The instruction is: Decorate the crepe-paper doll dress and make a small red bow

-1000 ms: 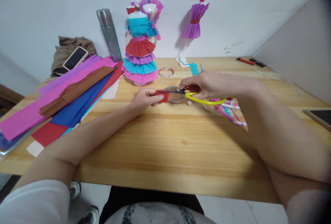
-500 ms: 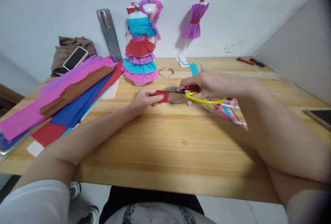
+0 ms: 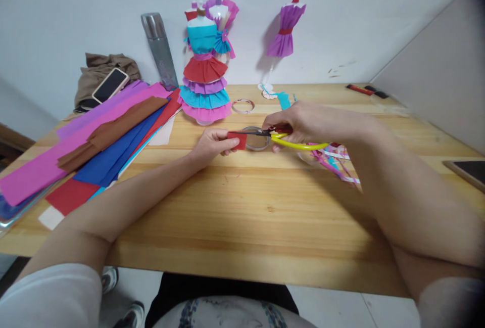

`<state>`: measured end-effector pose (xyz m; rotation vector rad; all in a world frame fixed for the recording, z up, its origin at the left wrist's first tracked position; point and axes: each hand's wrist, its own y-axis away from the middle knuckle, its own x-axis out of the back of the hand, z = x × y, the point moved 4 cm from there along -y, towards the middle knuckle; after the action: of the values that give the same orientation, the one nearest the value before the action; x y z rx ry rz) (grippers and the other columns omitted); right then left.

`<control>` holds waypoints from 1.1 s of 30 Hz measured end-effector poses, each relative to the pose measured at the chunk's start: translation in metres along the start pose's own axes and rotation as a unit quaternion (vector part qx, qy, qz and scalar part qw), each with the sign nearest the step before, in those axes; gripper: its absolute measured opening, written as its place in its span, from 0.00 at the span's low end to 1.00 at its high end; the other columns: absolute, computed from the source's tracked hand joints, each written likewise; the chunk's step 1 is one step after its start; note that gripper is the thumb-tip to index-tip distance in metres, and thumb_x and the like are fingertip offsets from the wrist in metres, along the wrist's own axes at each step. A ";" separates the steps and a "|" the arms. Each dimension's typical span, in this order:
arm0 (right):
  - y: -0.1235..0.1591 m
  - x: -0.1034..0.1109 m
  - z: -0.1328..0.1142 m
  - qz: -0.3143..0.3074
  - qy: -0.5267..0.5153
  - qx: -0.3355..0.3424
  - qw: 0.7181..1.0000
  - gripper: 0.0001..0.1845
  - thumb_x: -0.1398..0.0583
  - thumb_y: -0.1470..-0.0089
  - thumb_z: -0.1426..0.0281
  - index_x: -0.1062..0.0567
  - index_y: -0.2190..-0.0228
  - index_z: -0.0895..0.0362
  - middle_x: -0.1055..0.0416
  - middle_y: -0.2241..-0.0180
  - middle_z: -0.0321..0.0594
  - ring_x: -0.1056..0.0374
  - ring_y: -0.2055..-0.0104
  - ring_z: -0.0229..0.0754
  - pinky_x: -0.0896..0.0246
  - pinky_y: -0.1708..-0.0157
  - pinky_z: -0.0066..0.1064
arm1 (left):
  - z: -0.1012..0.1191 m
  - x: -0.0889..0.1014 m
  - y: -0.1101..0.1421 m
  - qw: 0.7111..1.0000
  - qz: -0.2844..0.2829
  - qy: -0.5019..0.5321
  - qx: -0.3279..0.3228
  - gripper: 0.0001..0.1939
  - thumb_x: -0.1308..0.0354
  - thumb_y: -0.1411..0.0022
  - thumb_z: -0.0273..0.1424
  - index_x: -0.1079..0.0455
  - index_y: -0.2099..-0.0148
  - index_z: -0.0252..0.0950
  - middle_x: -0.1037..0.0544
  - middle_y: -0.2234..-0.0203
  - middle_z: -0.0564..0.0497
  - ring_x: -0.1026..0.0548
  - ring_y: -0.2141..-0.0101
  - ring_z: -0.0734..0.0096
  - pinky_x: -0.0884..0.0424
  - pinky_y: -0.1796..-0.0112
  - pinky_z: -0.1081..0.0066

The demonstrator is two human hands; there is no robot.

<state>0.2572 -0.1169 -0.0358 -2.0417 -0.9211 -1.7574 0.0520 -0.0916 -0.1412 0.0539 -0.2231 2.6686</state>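
A stretch of table (image 3: pixel 242 212) with small scraps (image 3: pixel 227 180) runs inward from its front edge, leaving elbow room. Your left hand (image 3: pixel 211 145) pinches a small red piece (image 3: pixel 241 143); your right hand (image 3: pixel 297 122) grips the scissors (image 3: pixel 283 143), blades along the piece's upper edge, so cutting appears unfinished. Beyond, the layered dress (image 3: pixel 204 70) looks finished, standing near the wall (image 3: pixel 253 35).

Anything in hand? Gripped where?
Left hand pinches a small red paper piece by its left end; right hand holds yellow-handled scissors by the handles.
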 end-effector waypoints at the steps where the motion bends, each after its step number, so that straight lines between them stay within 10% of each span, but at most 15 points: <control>1: 0.000 0.000 0.000 0.000 -0.003 0.000 1.000 0.16 0.39 0.45 0.57 0.25 0.64 0.56 0.36 0.75 0.35 0.42 0.72 0.39 0.51 0.68 0.33 | 0.000 0.000 0.000 1.000 -0.002 -0.002 -0.002 0.17 0.27 0.48 0.43 0.20 0.70 0.32 0.22 0.79 0.50 0.30 0.79 0.78 0.35 0.76 0.76; 33: -0.003 -0.005 -0.004 -0.008 -0.021 0.029 0.999 0.17 0.41 0.42 0.53 0.31 0.67 0.55 0.38 0.75 0.34 0.41 0.71 0.39 0.52 0.68 0.32 | -0.002 -0.002 0.000 1.000 -0.004 0.006 0.023 0.19 0.25 0.53 0.45 0.18 0.70 0.32 0.20 0.78 0.48 0.29 0.78 0.77 0.34 0.76 0.76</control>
<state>0.2520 -0.1188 -0.0404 -2.0481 -0.9909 -1.6813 0.0537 -0.0919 -0.1433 0.0533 -0.1586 2.6660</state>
